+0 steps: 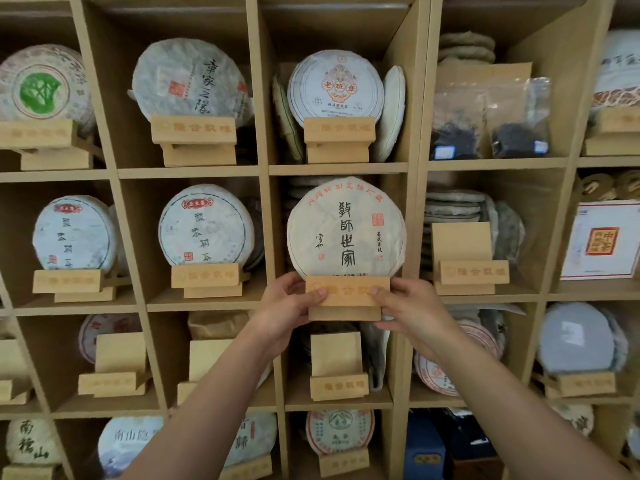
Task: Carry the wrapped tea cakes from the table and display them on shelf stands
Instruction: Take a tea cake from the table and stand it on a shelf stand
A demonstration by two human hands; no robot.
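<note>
My left hand [291,306] and right hand [405,306] each pinch an end of the stand [347,295], thumbs on its front. The cake [346,227] sits upright on it, at the middle cubby's mouth. Two-sided hold likely keeps it level while seating.

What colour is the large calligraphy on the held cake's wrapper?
Black, on the off-white tea cake wrapper; head view.

Stand [347,296] hides tea cake's [346,226] lower edge; hands' fingers [317,293] partly behind it.
</note>
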